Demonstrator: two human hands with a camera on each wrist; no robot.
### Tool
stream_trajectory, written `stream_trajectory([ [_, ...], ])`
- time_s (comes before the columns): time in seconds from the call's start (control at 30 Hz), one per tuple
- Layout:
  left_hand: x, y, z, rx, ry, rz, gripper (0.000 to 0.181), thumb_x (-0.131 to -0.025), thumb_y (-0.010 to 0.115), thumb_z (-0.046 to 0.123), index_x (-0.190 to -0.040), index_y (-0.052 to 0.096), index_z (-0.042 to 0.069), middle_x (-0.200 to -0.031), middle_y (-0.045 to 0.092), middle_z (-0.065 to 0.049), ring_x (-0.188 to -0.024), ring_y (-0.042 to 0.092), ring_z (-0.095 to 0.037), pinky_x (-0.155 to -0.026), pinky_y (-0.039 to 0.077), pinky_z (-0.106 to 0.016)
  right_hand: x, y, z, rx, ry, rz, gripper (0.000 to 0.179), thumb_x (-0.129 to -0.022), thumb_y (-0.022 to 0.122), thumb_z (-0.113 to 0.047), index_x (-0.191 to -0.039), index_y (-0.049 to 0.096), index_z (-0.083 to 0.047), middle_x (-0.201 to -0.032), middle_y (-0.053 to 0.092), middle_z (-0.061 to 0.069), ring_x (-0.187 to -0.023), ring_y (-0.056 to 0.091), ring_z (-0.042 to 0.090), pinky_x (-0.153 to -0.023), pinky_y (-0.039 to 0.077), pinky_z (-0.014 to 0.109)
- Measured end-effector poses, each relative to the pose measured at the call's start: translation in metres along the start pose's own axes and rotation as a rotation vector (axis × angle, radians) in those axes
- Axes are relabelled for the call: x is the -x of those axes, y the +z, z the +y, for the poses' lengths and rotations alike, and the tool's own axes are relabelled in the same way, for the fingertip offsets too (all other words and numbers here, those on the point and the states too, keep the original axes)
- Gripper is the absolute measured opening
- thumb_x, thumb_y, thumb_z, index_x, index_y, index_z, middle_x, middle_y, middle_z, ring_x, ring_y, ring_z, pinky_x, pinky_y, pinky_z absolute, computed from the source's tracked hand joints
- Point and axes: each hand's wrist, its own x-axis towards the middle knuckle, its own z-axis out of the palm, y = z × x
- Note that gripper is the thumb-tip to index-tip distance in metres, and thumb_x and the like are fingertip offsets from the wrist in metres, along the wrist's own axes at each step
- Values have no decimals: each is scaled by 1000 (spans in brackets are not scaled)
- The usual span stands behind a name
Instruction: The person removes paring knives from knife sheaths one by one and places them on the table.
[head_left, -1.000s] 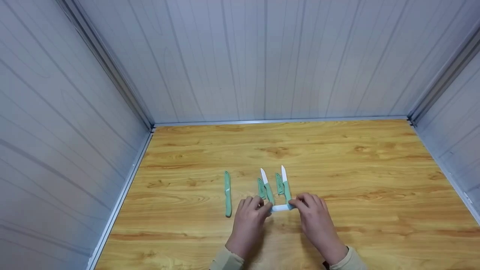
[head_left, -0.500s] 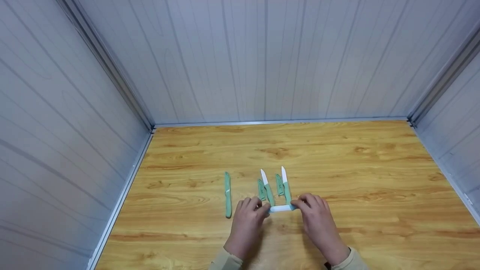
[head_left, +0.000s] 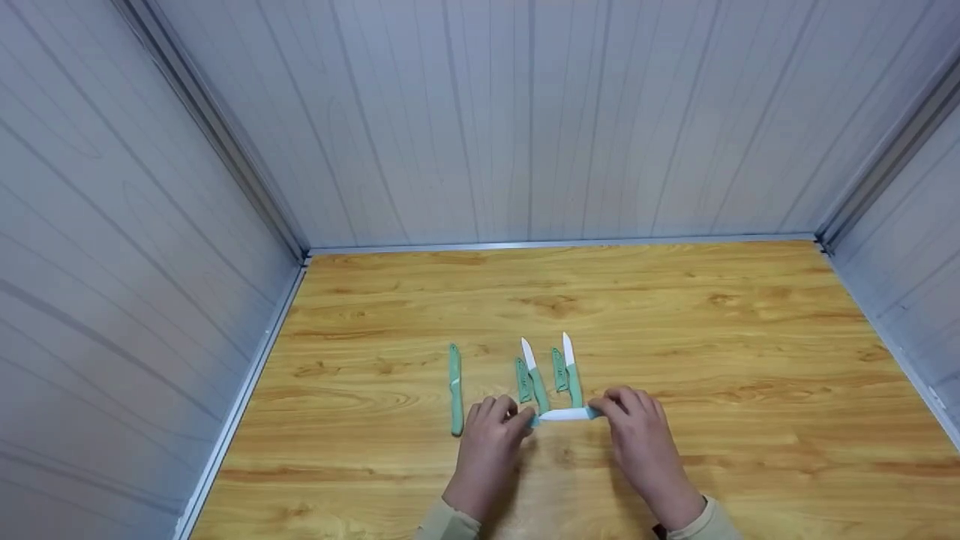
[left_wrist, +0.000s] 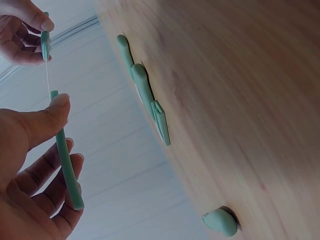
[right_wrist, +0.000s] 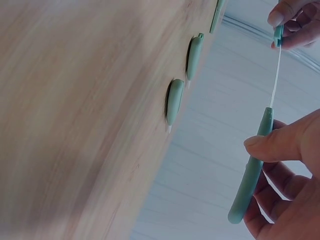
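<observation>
My right hand (head_left: 641,446) pinches the green handle (right_wrist: 247,187) of a paring knife, whose white blade (head_left: 568,414) lies level between both hands. With thumb and fingers, my left hand (head_left: 487,446) holds the green blade sheath (left_wrist: 68,167). The blade's tip is at the sheath's mouth; whether a little of it is still inside is hard to tell. Most of the blade is bare. Just beyond the hands, two more paring knives (head_left: 538,391) (head_left: 574,386) lie unsheathed on the table, each with its green sheath (head_left: 523,380) (head_left: 559,370) at its left.
A knife in its sheath (head_left: 456,390) lies to the left of the others. The wood-grain table (head_left: 750,360) is bounded by pale panel walls (head_left: 525,127) at the back and both sides, with metal strips along the edges.
The right hand has moved slightly right and the left hand slightly left. More of the white blade shows between them as it slides out of the sheath.
</observation>
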Motion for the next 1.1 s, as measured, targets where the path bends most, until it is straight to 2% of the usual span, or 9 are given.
stream_trajectory([
  [0.17, 0, -1, 0, 50, -18, 3, 22, -82, 74, 19, -105, 73, 19, -92, 50, 4, -83, 46, -13, -71, 40, -30, 0, 0, 0, -10, 11, 3, 38, -75, 70, 16, -99, 71, -14, -102, 58, 4, -96, 54, 27, -84, 43, 46],
  [0.4, 2, -2, 0, 241, -50, 2, 23, -88, 70, 18, -110, 71, 16, -94, 48, 6, -86, 45, -10, -70, 45, -23, 0, -2, 0, -20, 58, -14, 37, -77, 71, 13, -101, 71, -15, -104, 62, 1, -98, 55, 25, -84, 43, 46],
  [0.5, 2, -2, 1, 292, -64, -4, 24, -88, 69, 18, -112, 71, 15, -96, 48, 6, -87, 47, -8, -70, 48, -20, 0, -4, -1, -24, 79, -26, 35, -78, 70, 10, -101, 71, -15, -103, 64, 0, -98, 56, 25, -84, 44, 46],
  [0.67, 2, -3, 6, 385, -124, -55, 27, -88, 69, 22, -113, 70, 13, -97, 50, 7, -82, 52, -4, -68, 50, -19, 0, -5, -3, -46, 108, -38, 33, -79, 70, 8, -102, 70, -16, -100, 64, -2, -95, 57, 23, -82, 46, 45],
  [0.83, 2, -3, 11, 463, -186, -123, 28, -91, 64, 28, -115, 69, 15, -96, 52, 9, -81, 54, -3, -70, 50, -20, 0, -5, -4, -82, 120, -46, 35, -76, 72, 9, -104, 69, -13, -99, 63, -3, -94, 58, 20, -82, 50, 43],
  [0.97, 2, -1, 12, 483, -188, -151, 28, -94, 60, 25, -120, 67, 15, -98, 52, 9, -85, 53, -3, -74, 50, -20, -1, -6, -5, -107, 131, -51, 38, -75, 72, 10, -105, 68, -12, -100, 63, -2, -94, 59, 18, -82, 52, 38],
  [1.1, 3, 2, 13, 499, -131, -124, 23, -97, 57, 15, -117, 68, 13, -99, 51, 6, -84, 52, -4, -71, 48, -19, -1, -8, -6, -116, 162, -69, 40, -75, 72, 10, -107, 65, -13, -102, 63, -1, -95, 59, 17, -78, 54, 35],
])
